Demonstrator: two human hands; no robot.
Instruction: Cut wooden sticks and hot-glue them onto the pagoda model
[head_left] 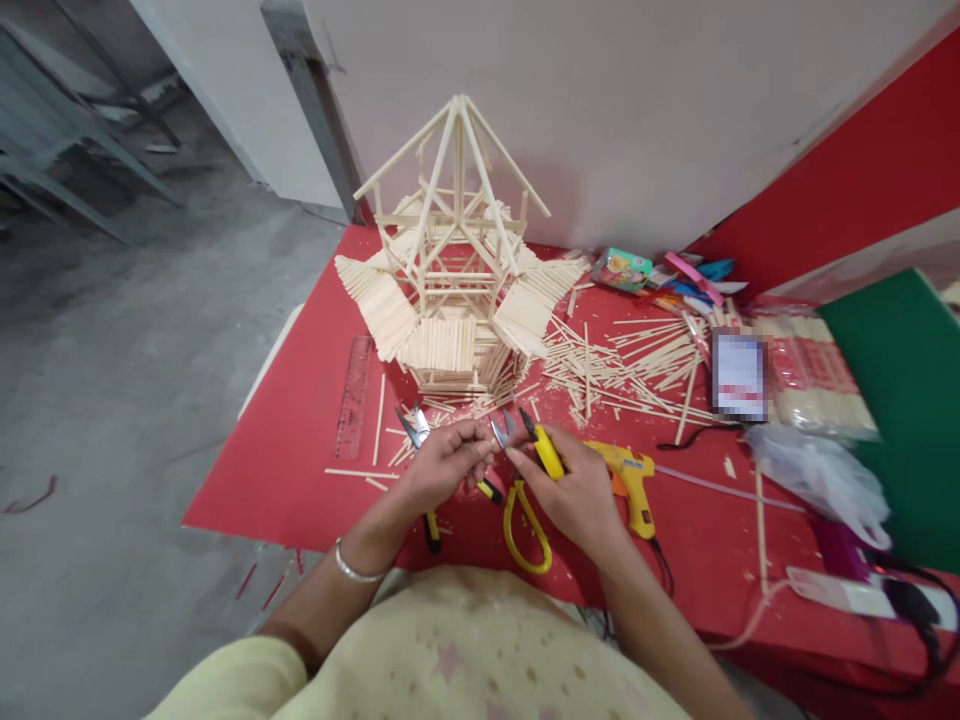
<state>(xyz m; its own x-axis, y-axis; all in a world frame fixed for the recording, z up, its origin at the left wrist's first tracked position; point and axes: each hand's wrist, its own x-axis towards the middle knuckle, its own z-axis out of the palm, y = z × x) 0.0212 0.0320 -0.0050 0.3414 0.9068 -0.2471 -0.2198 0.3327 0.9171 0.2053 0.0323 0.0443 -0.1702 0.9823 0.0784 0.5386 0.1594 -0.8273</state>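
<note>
My right hand is closed on yellow-handled scissors; their metal blades point toward my left hand, and one yellow loop hangs below my fingers. My left hand is pinched at the blades, and what its fingertips hold is too small to make out. Under my left hand lies a cutting tool with black-and-yellow handles, its blades apart. Just beyond both hands stands a model built of thin wooden sticks, with an open pointed roof frame and slatted panels.
Loose sticks are scattered right of the model. A yellow glue gun lies beside my right hand. A clear ruler lies left on the red table. Farther right are a phone, stick packs and a plastic bag.
</note>
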